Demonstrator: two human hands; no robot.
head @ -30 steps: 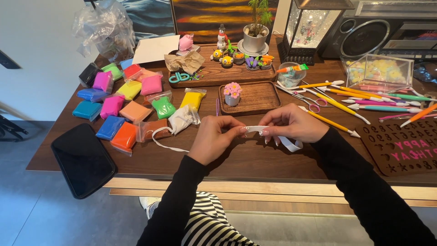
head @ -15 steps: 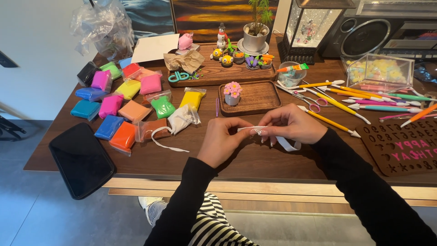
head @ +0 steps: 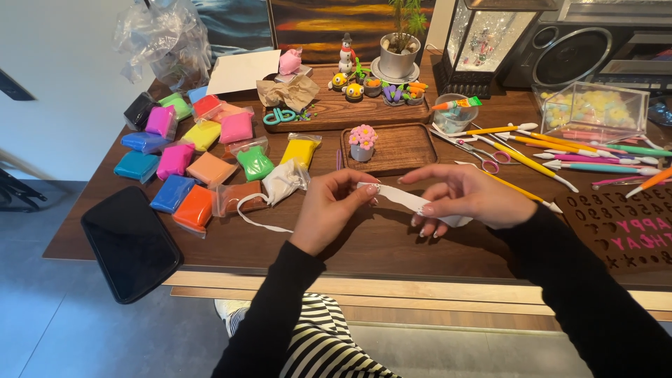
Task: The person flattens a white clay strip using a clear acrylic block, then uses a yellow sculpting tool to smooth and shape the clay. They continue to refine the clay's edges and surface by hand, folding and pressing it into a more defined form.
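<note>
Since half a second ago the hands have drawn apart, and the white strip (head: 404,198) I was bunching between them now shows stretched out. It hangs just above the surface (head: 364,241), its long axis running left to right and dipping a little toward the right. My left hand (head: 330,204) pinches its left end between thumb and fingertips. My right hand (head: 465,196) has the other end under its fingers; the grip there is looser, fingers spread, and I cannot tell how firmly it clamps. Both hands sit at the strip's ends, so neither is nearer than the other.

Just beyond the strip lies a small wooden tray (head: 399,148) carrying a clay flower pot (head: 362,142). To the left, near my left hand, is a white clay bag (head: 283,182) with a loose white loop (head: 259,213) beside it, then coloured clay packs (head: 189,168). To the right, modelling tools (head: 532,150) fan out, close to my right wrist. A dark tablet (head: 129,241) overhangs the near left edge. Bare wood shows between the strip and the near edge.
</note>
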